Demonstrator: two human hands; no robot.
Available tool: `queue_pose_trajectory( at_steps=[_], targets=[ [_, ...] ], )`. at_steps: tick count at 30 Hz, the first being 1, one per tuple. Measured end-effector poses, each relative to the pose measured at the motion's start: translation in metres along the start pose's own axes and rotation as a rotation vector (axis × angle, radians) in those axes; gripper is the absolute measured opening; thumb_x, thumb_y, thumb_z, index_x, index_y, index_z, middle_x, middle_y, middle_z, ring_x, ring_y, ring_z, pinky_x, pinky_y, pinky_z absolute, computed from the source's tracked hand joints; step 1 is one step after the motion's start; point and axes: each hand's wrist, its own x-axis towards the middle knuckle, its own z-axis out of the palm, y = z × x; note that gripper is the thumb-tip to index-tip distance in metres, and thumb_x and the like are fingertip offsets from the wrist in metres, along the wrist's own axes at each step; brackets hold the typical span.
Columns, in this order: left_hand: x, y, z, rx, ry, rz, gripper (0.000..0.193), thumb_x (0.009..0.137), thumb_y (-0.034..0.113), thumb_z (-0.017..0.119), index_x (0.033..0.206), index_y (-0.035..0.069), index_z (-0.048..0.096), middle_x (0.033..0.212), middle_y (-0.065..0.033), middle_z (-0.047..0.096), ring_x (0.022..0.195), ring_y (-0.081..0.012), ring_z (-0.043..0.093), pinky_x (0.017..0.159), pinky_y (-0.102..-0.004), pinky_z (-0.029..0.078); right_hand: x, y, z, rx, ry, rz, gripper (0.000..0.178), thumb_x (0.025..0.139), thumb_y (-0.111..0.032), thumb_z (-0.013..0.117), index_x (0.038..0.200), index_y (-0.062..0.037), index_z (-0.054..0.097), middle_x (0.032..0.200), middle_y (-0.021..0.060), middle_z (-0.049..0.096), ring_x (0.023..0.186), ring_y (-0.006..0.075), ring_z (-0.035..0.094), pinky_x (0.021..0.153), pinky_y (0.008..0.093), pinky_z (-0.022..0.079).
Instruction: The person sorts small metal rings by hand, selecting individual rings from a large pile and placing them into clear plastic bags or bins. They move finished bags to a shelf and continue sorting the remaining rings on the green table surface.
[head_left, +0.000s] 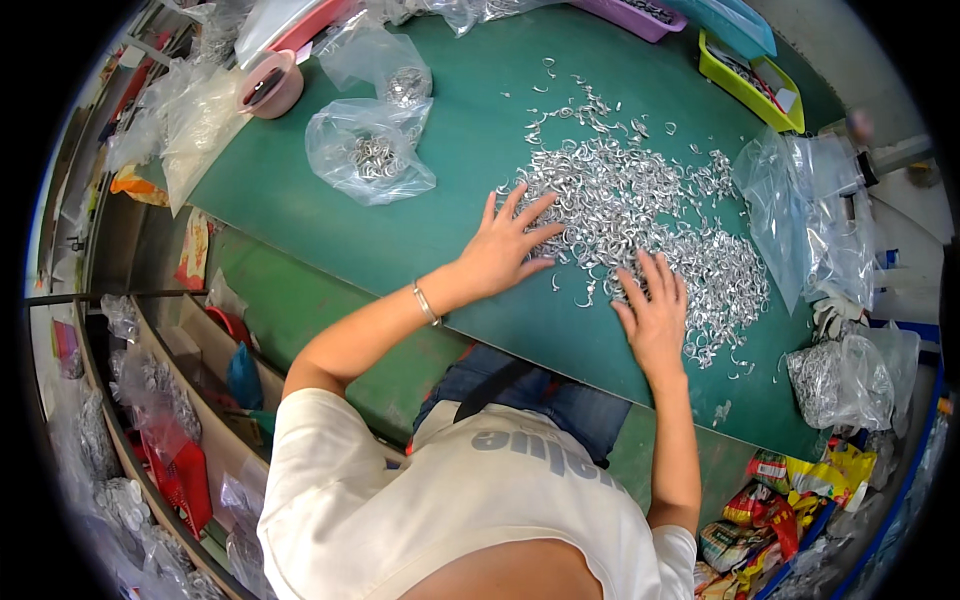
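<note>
A wide, loose pile of small curved silver metal pieces [620,190] is spread over the green tabletop [470,110]. At the pile's left edge my left hand [507,243] lies with its fingers spread, the fingertips touching the outer pieces. My right hand [655,312] rests on the pile's near side, fingers stretched forward and slightly apart among the pieces. Neither hand grips anything that I can see. Left of the pile, a clear plastic bag [335,150] holds a clump of similar silver pieces, and another bag [406,85] with more stands just behind it.
A pink bowl [270,88] stands at the table's far left corner. Along the far right sit a yellow-green basket [790,117] and a purple tray [625,22]. Clear plastic bags [800,210] and a filled bag [815,385] lie at the right edge. Shelving [170,390] stands on the left.
</note>
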Motion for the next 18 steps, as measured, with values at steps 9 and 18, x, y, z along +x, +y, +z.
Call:
queue_pose_trajectory(
  at_steps=[9, 18],
  targets=[
    [0.05, -0.017, 0.027, -0.121, 0.184, 0.076, 0.026, 0.076, 0.014, 0.063, 0.1, 0.007, 0.056, 0.126, -0.0091, 0.043, 0.12, -0.04, 0.031, 0.098, -0.0474, 0.031, 0.026, 0.062, 0.004, -0.143, 0.128, 0.093, 0.036, 0.078, -0.019, 0.06, 0.112, -0.0106, 0.053, 0.123, 0.0085, 0.046, 0.119, 0.0287, 0.039, 0.095, 0.043, 0.032],
    [0.077, 0.0, 0.021, -0.05, 0.295, -0.114, 0.03, 0.077, 0.009, 0.061, 0.107, 0.008, 0.054, 0.123, -0.0135, 0.043, 0.119, -0.0372, 0.033, 0.096, -0.0434, 0.034, 0.059, 0.025, 0.009, 0.198, 0.136, 0.053, 0.045, 0.074, -0.026, 0.065, 0.115, -0.0112, 0.053, 0.126, 0.0119, 0.043, 0.122, 0.0331, 0.034, 0.1, 0.0486, 0.02]
  ],
)
